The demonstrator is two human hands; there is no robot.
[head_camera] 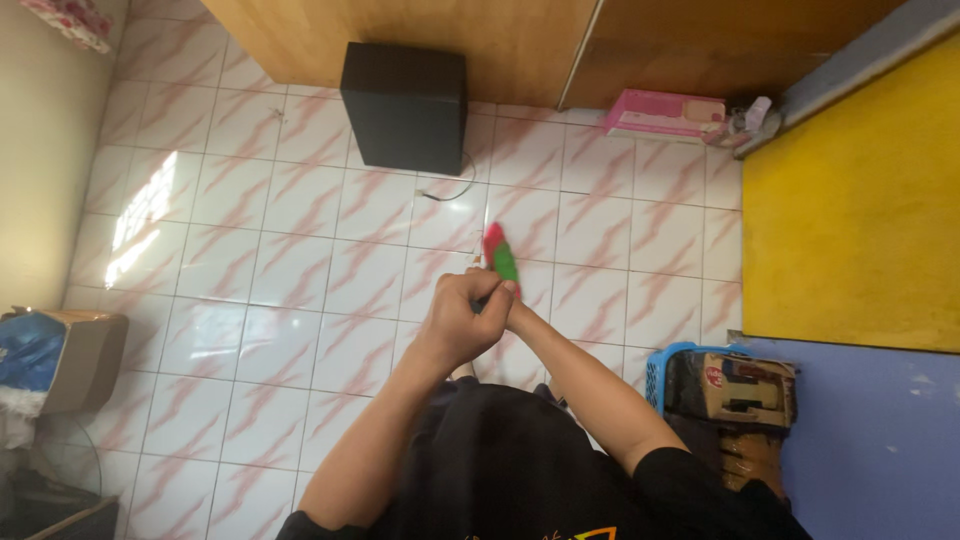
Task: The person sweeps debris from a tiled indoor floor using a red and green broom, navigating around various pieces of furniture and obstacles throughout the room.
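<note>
My two hands meet in front of my chest, above the tiled floor. My left hand [462, 318] is clenched, with its back towards the camera. A small red and green object [499, 254] sticks up out of the grip. My right hand [514, 310] is mostly hidden behind the left one; only its wrist and forearm show, so its fingers cannot be made out. I wear a black shirt.
A black box [405, 105] with a loose cable stands against a wooden cabinet [420, 35]. A pink carton [663, 113] lies further right. A yellow wall [850, 220] is at right, a blue basket [663, 372] with a cardboard box below it, another cardboard box [75, 355] at left.
</note>
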